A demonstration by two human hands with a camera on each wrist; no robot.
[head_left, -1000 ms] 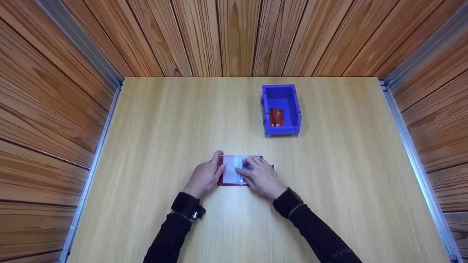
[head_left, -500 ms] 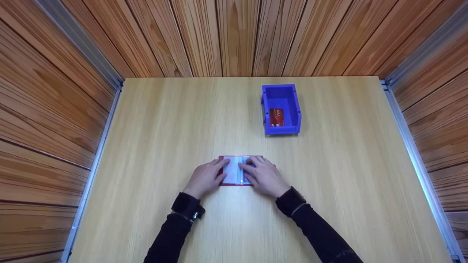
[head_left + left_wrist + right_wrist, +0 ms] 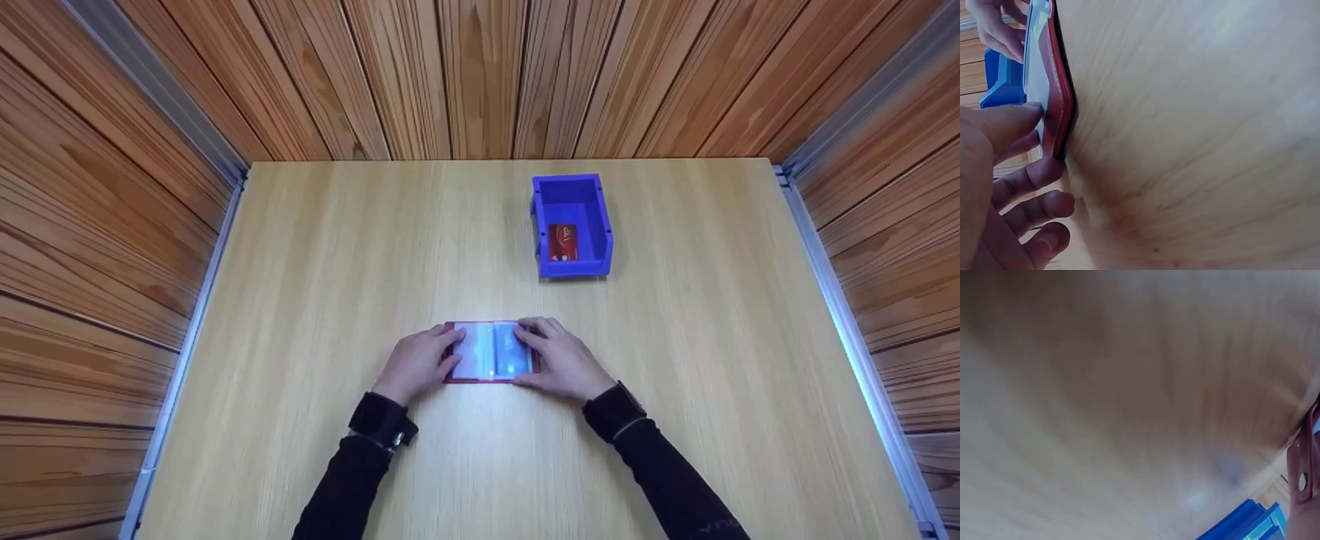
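Right now, on my head feed, wood-plank walls (image 3: 480,82) enclose a pale wooden table (image 3: 337,262), with metal rails along its left and right edges. On either side of the two forearms I read a wide stretch of tabletop before those rails, and another stretch between the hands and the far edge. A blue bin (image 3: 574,268) stands up there, right of centre, its low front toward the person; it is well apart from the fingers.

Nearer the person, the red holder (image 3: 472,352) lies spread in the middle of the table, its long axis running left to right, about parallel to the far edge. The left hand (image 3: 411,365) grips its left end: I see the thumb on the pale inner page and a fingertip at the cover's outer edge, the other fingers loosely bent over the table. The right hand (image 3: 564,361) grips the right end, index at the upper edge and thumb at the lower, parted by the height of the bluish clear sleeve (image 3: 511,350); I can't tell how its other fingers lie.

Inside the bin, toward the front left, I see a red card (image 3: 563,242). My right wrist view shows a round metal snap (image 3: 1302,481) on a red strap.
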